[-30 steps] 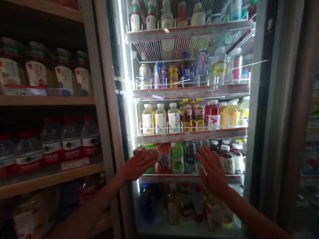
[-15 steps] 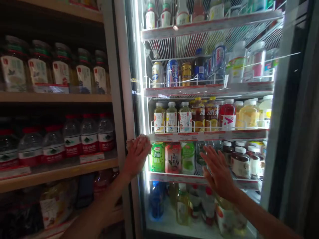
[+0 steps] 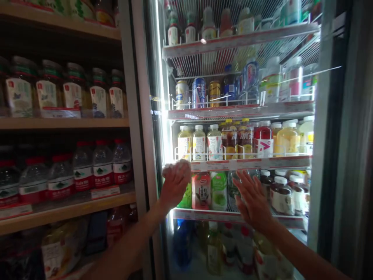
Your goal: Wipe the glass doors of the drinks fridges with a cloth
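Note:
My left hand [image 3: 174, 183] presses a crumpled whitish cloth [image 3: 175, 168] against the glass door [image 3: 159, 128] of a lit drinks fridge, near the door's left edge at the third shelf's height. Its fingers are curled over the cloth. My right hand [image 3: 254, 201] lies flat on the same glass further right, fingers spread, holding nothing. Behind the glass between my hands stand a red bottle [image 3: 201, 190] and a green bottle [image 3: 219, 191].
Wire fridge shelves [image 3: 241, 163] carry rows of cans and bottles behind the glass. To the left, wooden shelves [image 3: 64, 123] hold tea bottles and red-capped water bottles [image 3: 101, 165]. A dark door frame [image 3: 332, 136] bounds the fridge on the right.
My left hand slid left to the door's edge with the cloth, then back right and slightly up. My right hand stayed flat on the glass. The view shifted a little.

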The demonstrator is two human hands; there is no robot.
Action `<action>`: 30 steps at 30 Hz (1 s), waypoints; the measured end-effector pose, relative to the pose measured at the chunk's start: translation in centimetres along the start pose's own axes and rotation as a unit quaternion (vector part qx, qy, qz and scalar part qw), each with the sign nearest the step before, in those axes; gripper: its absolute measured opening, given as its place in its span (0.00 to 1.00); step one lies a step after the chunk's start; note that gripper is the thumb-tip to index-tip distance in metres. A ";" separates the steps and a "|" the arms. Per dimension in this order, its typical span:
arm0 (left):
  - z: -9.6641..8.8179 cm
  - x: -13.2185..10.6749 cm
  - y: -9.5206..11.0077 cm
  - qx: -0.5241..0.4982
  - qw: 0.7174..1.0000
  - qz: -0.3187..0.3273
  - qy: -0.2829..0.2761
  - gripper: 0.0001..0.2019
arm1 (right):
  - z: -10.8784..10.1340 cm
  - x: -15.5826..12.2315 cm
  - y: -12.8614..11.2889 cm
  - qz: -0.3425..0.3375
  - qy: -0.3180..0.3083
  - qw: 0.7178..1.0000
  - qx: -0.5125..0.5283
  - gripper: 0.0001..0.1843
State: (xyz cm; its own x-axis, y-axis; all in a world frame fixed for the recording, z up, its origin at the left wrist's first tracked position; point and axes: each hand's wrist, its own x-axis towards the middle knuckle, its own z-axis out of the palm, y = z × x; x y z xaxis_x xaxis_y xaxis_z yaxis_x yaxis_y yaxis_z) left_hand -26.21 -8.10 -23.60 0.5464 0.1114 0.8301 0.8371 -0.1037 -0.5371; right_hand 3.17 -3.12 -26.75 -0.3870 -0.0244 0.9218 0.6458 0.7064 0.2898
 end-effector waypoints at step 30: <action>1.1 7.1 1.9 -0.042 0.983 0.172 -0.051 0.23 | -1.8 0.0 2.3 0.018 0.005 0.999 -0.028 0.34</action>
State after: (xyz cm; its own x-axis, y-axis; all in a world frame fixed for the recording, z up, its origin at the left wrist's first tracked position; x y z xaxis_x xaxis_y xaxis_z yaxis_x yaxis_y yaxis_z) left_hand -20.65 -6.41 -18.89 0.8006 0.1540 0.5791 0.5989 -0.2342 -0.7658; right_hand 5.82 -2.81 -25.59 -0.3560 -0.0066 0.9345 0.6958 0.6656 0.2698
